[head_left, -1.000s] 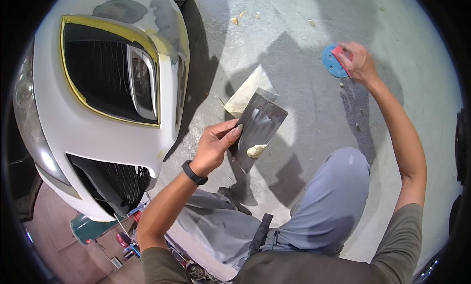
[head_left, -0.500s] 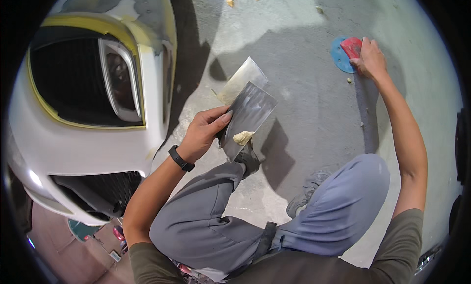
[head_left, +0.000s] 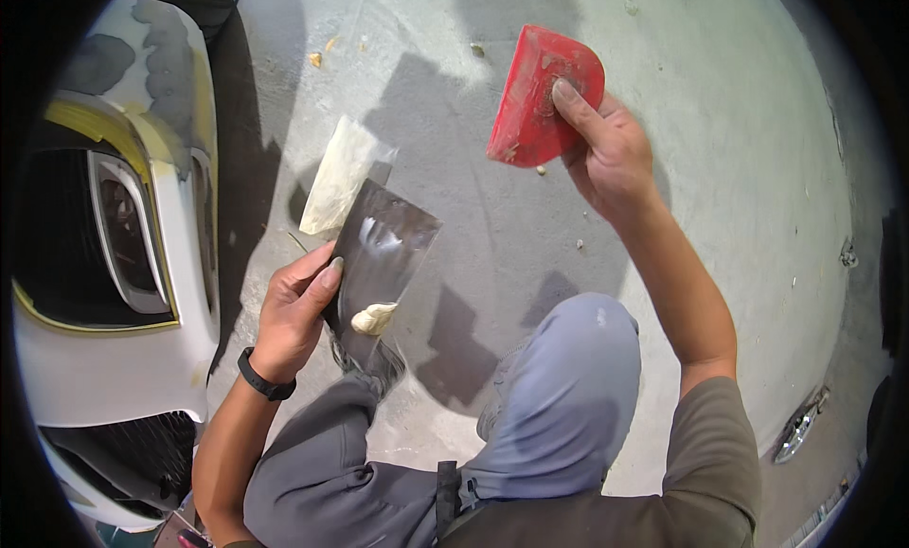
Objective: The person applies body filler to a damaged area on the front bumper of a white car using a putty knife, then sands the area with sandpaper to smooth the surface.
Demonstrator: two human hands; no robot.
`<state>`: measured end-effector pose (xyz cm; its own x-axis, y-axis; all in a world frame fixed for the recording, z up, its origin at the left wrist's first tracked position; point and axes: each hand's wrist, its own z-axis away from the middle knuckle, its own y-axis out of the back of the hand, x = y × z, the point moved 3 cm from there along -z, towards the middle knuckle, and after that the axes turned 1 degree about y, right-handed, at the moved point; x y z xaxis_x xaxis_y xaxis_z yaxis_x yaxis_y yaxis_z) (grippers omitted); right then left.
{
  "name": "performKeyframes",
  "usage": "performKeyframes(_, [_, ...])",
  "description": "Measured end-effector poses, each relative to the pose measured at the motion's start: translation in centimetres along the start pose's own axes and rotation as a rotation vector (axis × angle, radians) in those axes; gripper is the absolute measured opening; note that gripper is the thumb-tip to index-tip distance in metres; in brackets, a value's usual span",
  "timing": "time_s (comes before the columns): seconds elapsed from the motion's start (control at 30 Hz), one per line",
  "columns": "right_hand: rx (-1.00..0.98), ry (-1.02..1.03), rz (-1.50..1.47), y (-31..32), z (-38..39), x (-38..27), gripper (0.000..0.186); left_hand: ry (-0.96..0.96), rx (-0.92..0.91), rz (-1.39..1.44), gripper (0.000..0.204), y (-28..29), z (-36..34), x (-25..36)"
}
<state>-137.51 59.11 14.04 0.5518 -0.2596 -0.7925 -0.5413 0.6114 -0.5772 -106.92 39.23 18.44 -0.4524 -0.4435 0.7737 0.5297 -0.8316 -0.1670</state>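
Observation:
My left hand grips a flat dark metal putty plate, thumb on top. Near its lower edge sits a lump of cream putty. Behind it a second flat blade, smeared pale cream, sticks out beyond the plate; its held end is hidden. My right hand is closed on a red half-round spreader, thumb pressed on its face. Dried residue marks the spreader, raised above the floor and apart from the plate.
At the left stands a white car bumper with yellow masking tape, grey patches and a lamp opening. Small crumbs lie on the concrete floor. My bent knees are below; a shiny object rests at far right.
My right hand has lifted the red spreader off the blue disc on the floor and brought it nearer. The view has shifted right, and the blue disc no longer shows.

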Motion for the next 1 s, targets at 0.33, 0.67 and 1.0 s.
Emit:
performKeyframes(0.33, [0.096,0.314,0.132,-5.4,5.8,-2.1,0.029,-0.248,-0.264,-0.022,0.041,-3.6,-5.6,1.6])
performKeyframes(0.67, [0.035,-0.002,0.297,-4.0,7.1,1.7,0.024,-0.208,-0.54,0.339,0.044,-2.8,-8.1,-3.9])
performKeyframes(1.0, [0.013,-0.171,0.439,-6.0,6.4,10.3,0.032,-0.108,-0.34,0.573,0.038,4.2,-8.1,-12.0])
